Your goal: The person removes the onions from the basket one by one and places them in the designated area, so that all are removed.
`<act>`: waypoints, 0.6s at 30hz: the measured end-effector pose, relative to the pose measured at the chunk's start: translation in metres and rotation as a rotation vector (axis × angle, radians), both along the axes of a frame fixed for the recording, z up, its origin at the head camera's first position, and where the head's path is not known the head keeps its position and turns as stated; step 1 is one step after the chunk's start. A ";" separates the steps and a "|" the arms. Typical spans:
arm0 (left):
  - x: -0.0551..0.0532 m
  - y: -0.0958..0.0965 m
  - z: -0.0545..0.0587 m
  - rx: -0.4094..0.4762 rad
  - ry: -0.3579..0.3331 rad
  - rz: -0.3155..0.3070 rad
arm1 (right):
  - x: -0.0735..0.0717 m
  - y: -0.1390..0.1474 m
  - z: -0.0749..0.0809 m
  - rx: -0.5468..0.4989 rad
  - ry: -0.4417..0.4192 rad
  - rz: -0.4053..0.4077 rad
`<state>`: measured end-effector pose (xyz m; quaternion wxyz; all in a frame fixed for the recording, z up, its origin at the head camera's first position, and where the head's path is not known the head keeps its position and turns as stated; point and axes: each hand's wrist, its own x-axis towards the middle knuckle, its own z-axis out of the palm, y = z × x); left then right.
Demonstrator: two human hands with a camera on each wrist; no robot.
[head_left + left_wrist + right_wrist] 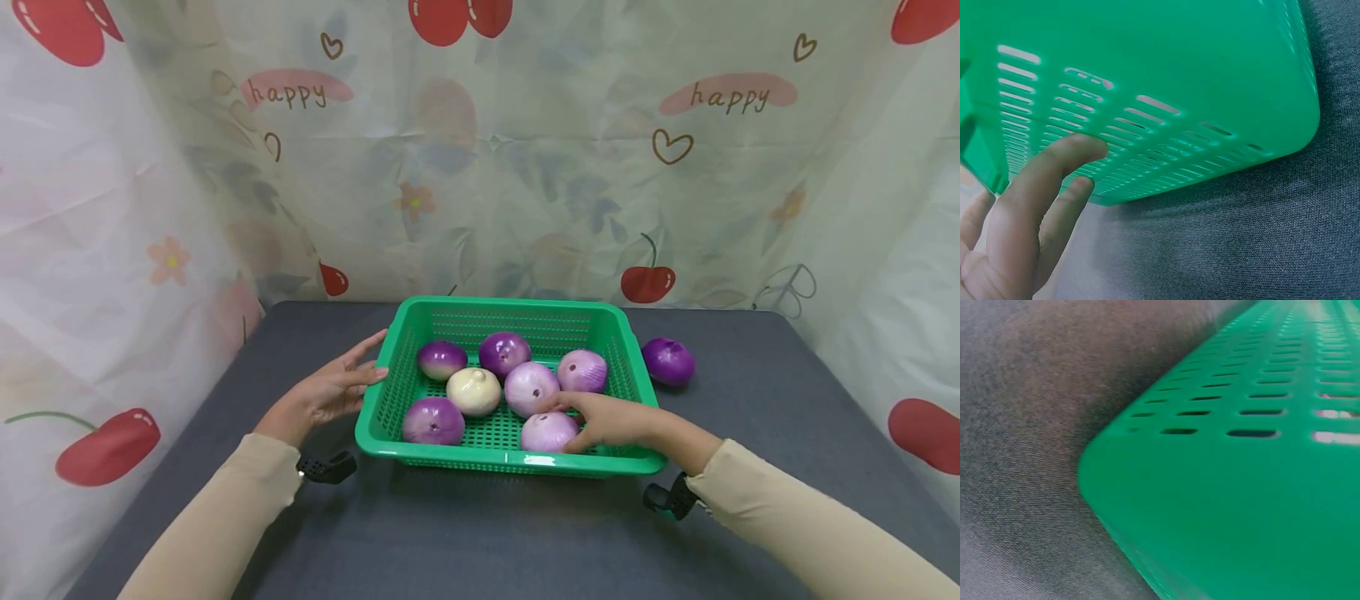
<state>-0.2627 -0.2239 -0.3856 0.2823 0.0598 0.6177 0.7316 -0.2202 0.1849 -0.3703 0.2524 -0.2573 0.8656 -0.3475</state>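
A green slotted plastic basket [510, 460] stands on the dark table with several onions in it. My left hand [322, 396] is at the basket's left side, its fairly straight fingers at the rim and outer wall. In the left wrist view, the fingers [1063, 156] lie against the slotted wall. Reaching over the right rim, my right hand [611, 419] holds a pale purple onion [546, 433] at the front of the basket between thumb and fingers. Just behind that one sits another pale onion [532, 389]. The right wrist view has only basket wall [1210, 494] and table, without the hand.
Inside the basket are also a peeled white onion [473, 393], a front-left purple onion [433, 421], two darker ones [442, 360] at the back and a pale one [582, 371] on the right. One dark purple onion [667, 361] lies on the table [480, 542] right of the basket.
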 end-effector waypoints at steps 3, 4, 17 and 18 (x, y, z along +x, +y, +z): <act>0.000 0.000 0.000 -0.002 0.003 -0.002 | 0.000 -0.002 -0.002 0.006 -0.010 0.010; 0.000 0.000 0.000 -0.005 0.005 -0.003 | 0.000 -0.003 -0.003 0.007 -0.012 0.014; 0.001 0.000 0.001 -0.016 0.006 0.004 | 0.001 -0.006 -0.002 -0.008 0.011 0.039; 0.001 0.000 0.001 -0.016 0.006 0.004 | 0.001 -0.006 -0.002 -0.008 0.017 0.041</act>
